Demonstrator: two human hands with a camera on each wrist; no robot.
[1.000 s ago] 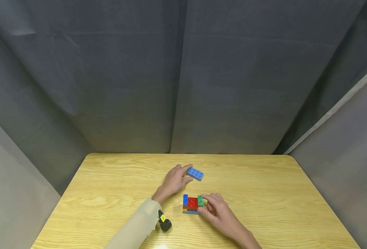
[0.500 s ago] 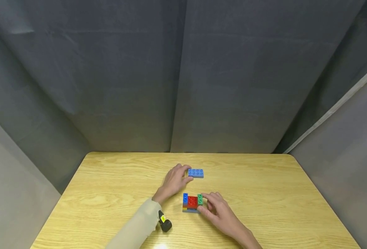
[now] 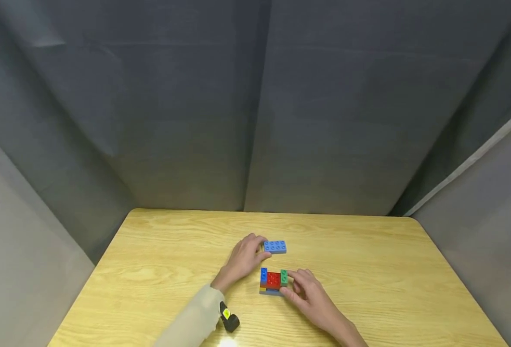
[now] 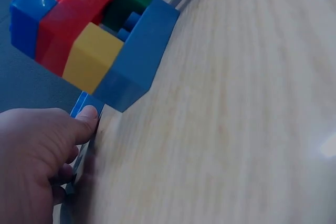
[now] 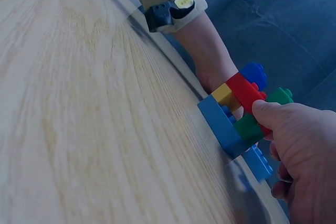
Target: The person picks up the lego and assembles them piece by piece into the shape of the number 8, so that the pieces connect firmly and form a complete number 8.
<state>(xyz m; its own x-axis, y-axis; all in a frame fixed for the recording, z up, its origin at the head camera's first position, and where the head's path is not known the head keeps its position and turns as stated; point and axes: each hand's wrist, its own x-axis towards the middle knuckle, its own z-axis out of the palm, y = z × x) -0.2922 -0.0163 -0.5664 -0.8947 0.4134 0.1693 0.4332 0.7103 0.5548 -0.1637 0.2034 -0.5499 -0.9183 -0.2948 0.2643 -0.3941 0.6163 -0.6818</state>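
Observation:
In the head view, my left hand (image 3: 243,259) pinches the left end of a loose blue brick (image 3: 275,247), which lies flat on the table with its studs up. Nearer to me stands a small stack of toy bricks (image 3: 274,279): a blue base, yellow and green bricks on it, a red brick across, and blue and green bricks at the top. My right hand (image 3: 310,297) holds this stack at its right side, between thumb and fingers. The right wrist view shows the thumb against the red brick (image 5: 245,92). The left wrist view shows a gap between the yellow brick (image 4: 93,56) and the lower green one.
The light wooden table (image 3: 160,270) extends on both sides of the hands. Behind it hangs a dark grey curtain (image 3: 186,120), with paler panels at left and right. A black device (image 3: 229,318) with a yellow label is strapped to the left wrist.
The left hand has turned the loose blue brick from a slant to square with the table's far edge. The right hand keeps holding the stack. The head view has shifted slightly.

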